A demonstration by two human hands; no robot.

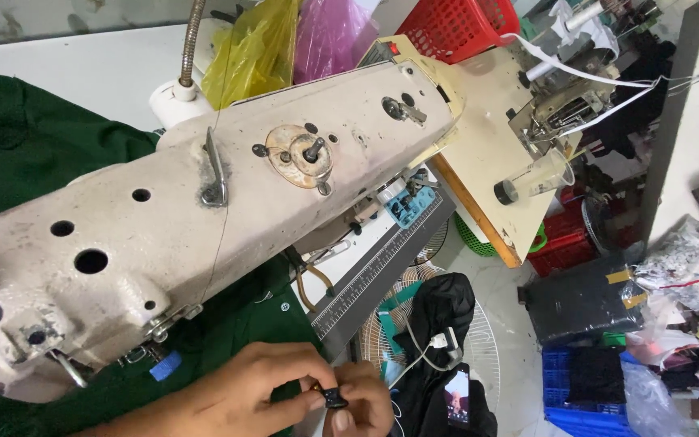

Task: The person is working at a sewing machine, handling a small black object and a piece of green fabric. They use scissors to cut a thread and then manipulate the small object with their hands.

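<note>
A white counter (66, 77) carries a worn beige sewing machine (204, 210) with green fabric (18, 146) spread under and behind it — a ruler (382, 271) lies along its right edge. Beyond, the room is crowded: a red basket (455, 28) far off, a fan (479, 324) on the floor. At the near edge, left hand (240, 396) and right hand (366, 405) each have their grip clamped on a small black piece (333, 397) — dark, glossy, partly hidden by fingertips.
</note>
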